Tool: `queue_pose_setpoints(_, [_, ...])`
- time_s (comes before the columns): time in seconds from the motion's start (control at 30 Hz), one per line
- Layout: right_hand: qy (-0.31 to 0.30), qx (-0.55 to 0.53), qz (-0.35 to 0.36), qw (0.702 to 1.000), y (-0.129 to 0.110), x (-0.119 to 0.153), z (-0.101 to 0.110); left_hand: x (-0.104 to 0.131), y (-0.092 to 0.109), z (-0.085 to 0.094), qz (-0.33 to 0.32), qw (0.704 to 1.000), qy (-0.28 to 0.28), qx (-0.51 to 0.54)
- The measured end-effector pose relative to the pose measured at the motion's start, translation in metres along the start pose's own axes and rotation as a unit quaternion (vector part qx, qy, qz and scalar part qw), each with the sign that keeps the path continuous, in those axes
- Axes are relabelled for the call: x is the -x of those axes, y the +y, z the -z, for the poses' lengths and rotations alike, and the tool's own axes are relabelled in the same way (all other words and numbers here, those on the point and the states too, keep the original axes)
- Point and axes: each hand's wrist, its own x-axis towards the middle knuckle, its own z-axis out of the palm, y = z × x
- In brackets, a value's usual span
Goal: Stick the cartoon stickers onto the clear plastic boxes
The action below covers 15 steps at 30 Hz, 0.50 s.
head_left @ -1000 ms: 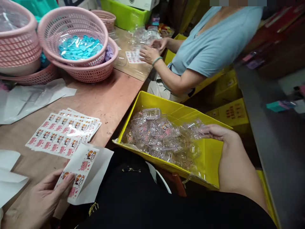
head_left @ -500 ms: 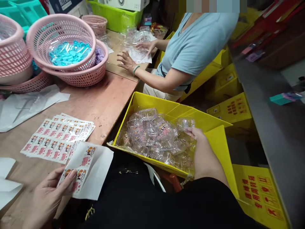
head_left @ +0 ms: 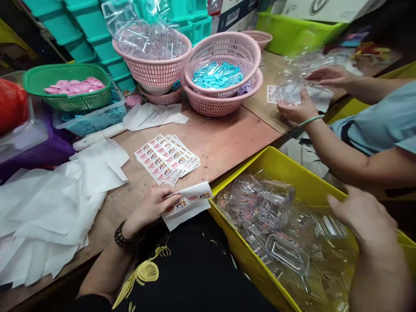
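Between its thumb and fingers my left hand (head_left: 160, 203) pinches a sticker sheet (head_left: 191, 200) on white backing, just past the table edge. My right hand (head_left: 364, 212), blurred by motion, is above the right side of the yellow box (head_left: 256, 271), fingers apart, with nothing visible in it. Clear plastic cases (head_left: 287, 255) fill the box, some showing printed stickers. More sticker sheets (head_left: 167, 156) lie fanned on the wooden table (head_left: 224, 149), beyond my left hand.
White backing papers (head_left: 48, 216) pile up at the left. Pink baskets (head_left: 221, 104) and a green basket (head_left: 68, 97) stand along the back. At right, a co-worker's hands (head_left: 300, 106) handle clear plastic over the table.
The view has swung left. My right hand has let go of the clear case it held and lifted off the pile. My left hand still holds the sheet, now turned more sideways.
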Motion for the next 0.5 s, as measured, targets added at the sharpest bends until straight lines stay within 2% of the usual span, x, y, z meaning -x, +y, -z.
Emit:
queue_pose_setpoints(0.03, [-0.018, -0.068, 0.03, 0.997, -0.035, 0.009, 0.007, -0.001, 0.001, 0.0, -0.018, 1.0, -0.017, -0.012])
queue_pose_setpoints(0.07, [-0.055, -0.155, 0.109, 0.98, -0.073, 0.022, 0.011, -0.001, 0.003, 0.0, -0.035, 0.999, -0.035, -0.023])
queue_pose_setpoints(0.1, [-0.143, -0.218, 0.22, 0.94, -0.112, 0.036, 0.013, -0.002, 0.005, 0.0, -0.047, 0.997, -0.053, -0.03])
queue_pose_setpoints(0.17, [-0.285, -0.271, 0.393, 0.831, -0.184, 0.063, 0.01, 0.0, 0.006, 0.001, -0.052, 0.995, -0.082, -0.027])
queue_pose_setpoints(0.2, [-0.323, -0.263, 0.437, 0.797, -0.213, 0.074, 0.005, 0.002, 0.004, 0.001, -0.045, 0.995, -0.085, -0.011])
queue_pose_setpoints(0.23, [-0.35, -0.242, 0.456, 0.782, -0.237, 0.082, -0.001, 0.004, 0.001, 0.003, -0.035, 0.996, -0.074, 0.016])
queue_pose_setpoints(0.3, [-0.388, -0.219, 0.446, 0.777, -0.269, 0.088, -0.012, 0.01, -0.01, 0.006, -0.02, 0.996, -0.007, 0.087])
queue_pose_setpoints(0.4, [-0.452, -0.218, 0.414, 0.759, -0.288, 0.081, -0.024, 0.019, -0.029, 0.011, 0.005, 0.977, 0.112, 0.179])
queue_pose_setpoints(0.43, [-0.458, -0.209, 0.422, 0.754, -0.291, 0.078, -0.026, 0.021, -0.035, 0.012, 0.019, 0.971, 0.13, 0.201])
queue_pose_setpoints(0.5, [-0.408, -0.183, 0.463, 0.765, -0.293, 0.076, -0.029, 0.023, -0.042, 0.013, 0.042, 0.962, 0.136, 0.233])
